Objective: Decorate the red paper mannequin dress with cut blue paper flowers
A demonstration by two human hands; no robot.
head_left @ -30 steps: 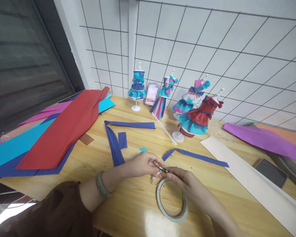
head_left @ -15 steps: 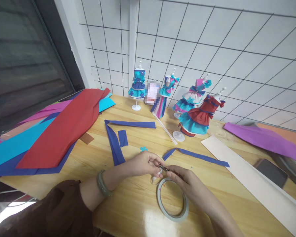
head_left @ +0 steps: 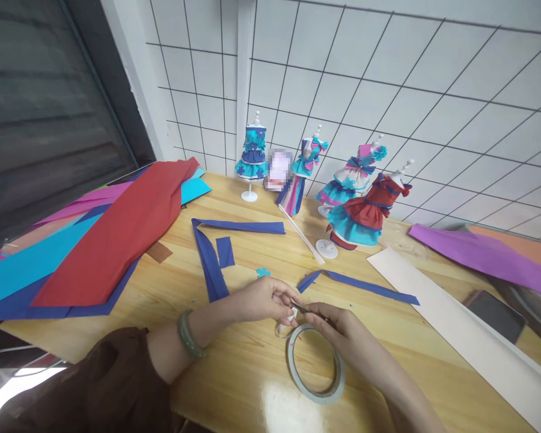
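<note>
My left hand (head_left: 277,300) pinches a short end of white tape (head_left: 292,315) between its fingertips. Closed round a pair of small dark scissors (head_left: 300,308), my right hand (head_left: 336,322) brings the blades up to the tape at the left fingers; its palm hides the handles. From the left hand the tape curls down towards a roll of double-sided tape (head_left: 315,397), which lies flat on the table below both hands. A small turquoise paper flower (head_left: 263,272) lies just beyond the left hand. Past the right fingers is a folded blue strip (head_left: 369,286).
Dress forms in paper dresses (head_left: 255,144) stand along the back by the wall. Folded red paper (head_left: 117,234) and other coloured sheets cover the left. More blue strips (head_left: 210,264) lie mid-table. A long cream strip (head_left: 455,331), purple paper (head_left: 482,255) and a dark phone (head_left: 496,316) are at right.
Both hands stay almost in place. The scissor blades look closer together, and a little more of the white tape end shows at my left fingertips.
</note>
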